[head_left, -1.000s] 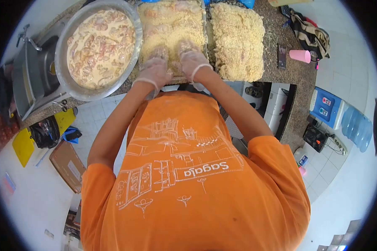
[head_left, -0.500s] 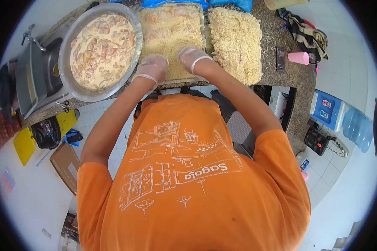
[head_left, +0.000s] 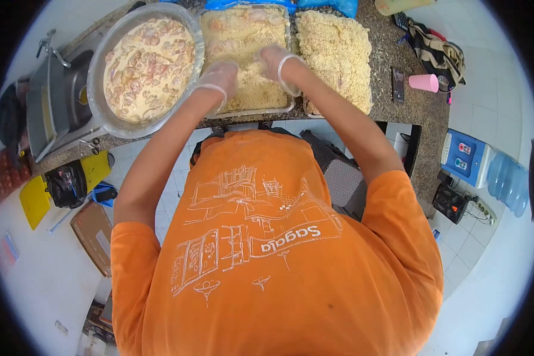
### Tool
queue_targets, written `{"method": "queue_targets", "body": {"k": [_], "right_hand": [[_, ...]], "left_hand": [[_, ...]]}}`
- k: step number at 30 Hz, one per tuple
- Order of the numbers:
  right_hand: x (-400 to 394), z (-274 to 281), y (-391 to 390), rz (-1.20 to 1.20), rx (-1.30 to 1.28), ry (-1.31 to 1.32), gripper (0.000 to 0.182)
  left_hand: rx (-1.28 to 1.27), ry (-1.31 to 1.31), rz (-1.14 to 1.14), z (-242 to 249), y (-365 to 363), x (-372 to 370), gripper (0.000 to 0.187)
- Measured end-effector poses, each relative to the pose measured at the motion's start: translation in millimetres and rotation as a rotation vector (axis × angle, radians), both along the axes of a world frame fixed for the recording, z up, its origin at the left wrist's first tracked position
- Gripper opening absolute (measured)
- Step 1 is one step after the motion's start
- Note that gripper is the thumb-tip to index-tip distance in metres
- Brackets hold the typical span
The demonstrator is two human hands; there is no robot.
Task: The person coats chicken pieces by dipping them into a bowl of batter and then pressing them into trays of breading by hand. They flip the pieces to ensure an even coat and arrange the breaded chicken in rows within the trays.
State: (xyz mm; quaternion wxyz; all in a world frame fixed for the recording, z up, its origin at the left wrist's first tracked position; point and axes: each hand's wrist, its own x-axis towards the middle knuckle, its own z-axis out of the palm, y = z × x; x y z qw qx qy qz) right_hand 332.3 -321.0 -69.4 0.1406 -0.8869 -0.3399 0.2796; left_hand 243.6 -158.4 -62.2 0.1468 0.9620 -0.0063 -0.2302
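Observation:
Both my hands wear clear plastic gloves and work over a shallow tray (head_left: 289, 105) of pale breadcrumbs (head_left: 252, 98). My left hand (head_left: 221, 79) is low over the crumbs at the tray's left side. Farther up and to the right, my right hand (head_left: 273, 62) reaches down toward the crumbs, its fingers angled inward. Blur and the downward tilt of the hands hide most of the fingers, so I cannot tell what they hold. Coated meat pieces (head_left: 243, 19) lie along the tray's far part.
Left of the tray stands a large metal basin (head_left: 95, 89) of raw meat pieces in creamy batter. To the right is a second tray heaped with breaded pieces (head_left: 335, 62). A phone (head_left: 397, 85), a pink cup (head_left: 423, 82) and a sink (head_left: 77, 89) lie farther out.
My right hand has moved up toward the tray's far part, and my left hand has shifted slightly up. More of the crumbs at the near edge show.

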Motion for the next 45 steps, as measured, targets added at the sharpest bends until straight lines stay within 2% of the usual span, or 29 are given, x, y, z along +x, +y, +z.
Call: {"method": "queue_targets", "body": {"k": [2,4,6,7,9,11,13,14,16,17,19,20,21,23,24,26,28,30,31,32,33,35,36,37,38,39,42,44,45], "right_hand": [[8.6,44.5,11.6,-0.005,-0.169,0.221,0.036],[12.2,49.6,18.3,-0.010,-0.252,0.330,0.040],[24.8,33.5,25.8,0.199,-0.310,0.053,0.034],[25.6,18.6,19.4,0.198,-0.311,0.056,0.034],[23.5,-9.2,0.8,0.024,0.132,-0.347,0.028],[10.9,1.8,-9.5,0.011,-0.296,-0.008,0.026],[-23.6,-25.0,-27.0,0.741,-0.744,-0.097,0.027],[-43.1,-33.0,-30.8,0.742,-0.745,-0.090,0.027],[-80.2,-50.1,-30.4,-0.010,-0.210,-0.065,0.033],[-85.0,-66.6,-23.3,-0.011,-0.211,-0.063,0.033],[-92.3,-85.6,-9.5,-0.319,-0.059,-0.122,0.040],[-91.0,-82.5,-8.5,-0.402,-0.080,0.003,0.043],[-83.3,-84.1,-9.2,-0.405,-0.080,0.002,0.043],[-56.8,-89.8,-14.6,-0.177,-0.223,0.076,0.046],[-52.5,-73.5,-20.1,-0.182,-0.225,0.079,0.046],[-44.8,-28.0,-28.0,-0.337,0.020,0.044,0.036],[-51.0,-39.7,-15.1,-0.216,-0.113,-0.033,0.036],[-54.9,-51.4,0.9,0.042,-0.362,-0.190,0.036],[-53.5,-51.0,-1.3,0.045,-0.364,-0.192,0.036],[-51.8,-49.7,-5.6,0.142,-0.372,-0.155,0.038],[-49.0,-48.7,-9.3,0.234,-0.378,-0.118,0.039],[-44.3,-52.2,-17.1,0.199,-0.288,-0.081,0.036],[-53.5,-47.6,-20.6,0.133,-0.165,-0.199,0.032],[-56.6,-41.7,-20.4,0.065,-0.035,-0.321,0.028],[-54.5,-36.5,-19.0,0.203,-0.243,-0.046,0.030],[-54.4,-24.9,-14.5,0.203,-0.245,-0.035,0.030],[-51.0,-9.4,2.2,0.088,-0.342,0.122,0.035],[-64.9,-34.2,-0.3,-0.012,-0.034,-0.223,0.026],[-56.5,-35.3,3.1,-0.011,-0.030,-0.230,0.026]], "left_hand": [[0.000,0.061,0.025,8.0,-0.3,7.7,0.023],[-0.066,0.155,-0.079,0.8,2.8,28.6,0.026],[0.004,0.059,-0.084,-7.9,2.1,32.7,0.026],[0.071,-0.036,-0.085,-7.7,0.5,33.0,0.027],[0.023,-0.118,0.006,-1.8,1.0,15.5,0.027],[-0.015,-0.151,0.118,6.9,0.3,-19.4,0.025],[-0.012,-0.093,0.137,-21.8,-1.5,-54.5,0.024],[0.006,-0.146,0.153,-57.5,-5.5,-75.5,0.023],[0.016,-0.187,0.162,-76.4,-14.6,-83.7,0.023],[-0.063,-0.054,0.215,-77.4,-21.5,-70.1,0.024],[-0.145,0.088,0.262,-77.1,-30.8,-53.3,0.025],[-0.163,0.180,0.348,-76.8,-32.7,-45.7,0.025],[-0.181,0.271,0.433,-73.8,-32.6,-40.6,0.025],[-0.189,0.179,0.399,-59.8,-24.3,-36.2,0.025],[-0.198,0.096,0.369,-50.9,-19.3,-36.4,0.025],[-0.230,0.066,0.367,-27.2,-6.1,-34.8,0.032],[-0.264,0.029,0.369,-13.9,-8.5,-31.0,0.039],[-0.143,0.065,0.216,-6.9,-23.6,-25.4,0.047],[-0.145,0.063,0.219,-20.6,-21.2,-26.7,0.047],[-0.107,0.050,0.034,-43.8,-16.7,-29.6,0.052],[-0.065,0.035,-0.154,-37.7,-15.1,-28.0,0.057],[-0.119,0.145,-0.100,-25.3,-9.5,-28.2,0.059],[-0.170,0.250,-0.038,-13.5,-6.4,-24.5,0.061],[-0.164,0.239,-0.035,-31.4,-3.0,-26.6,0.061],[-0.111,0.243,-0.007,-62.1,-1.0,-37.5,0.063],[-0.067,0.264,0.015,-80.2,-2.6,-51.0,0.064],[-0.194,0.333,-0.052,-19.3,0.9,-18.1,0.064],[-0.148,0.196,-0.055,-28.3,-5.8,-33.8,0.055],[-0.105,0.079,-0.052,-31.6,-7.9,-42.3,0.048]]}}
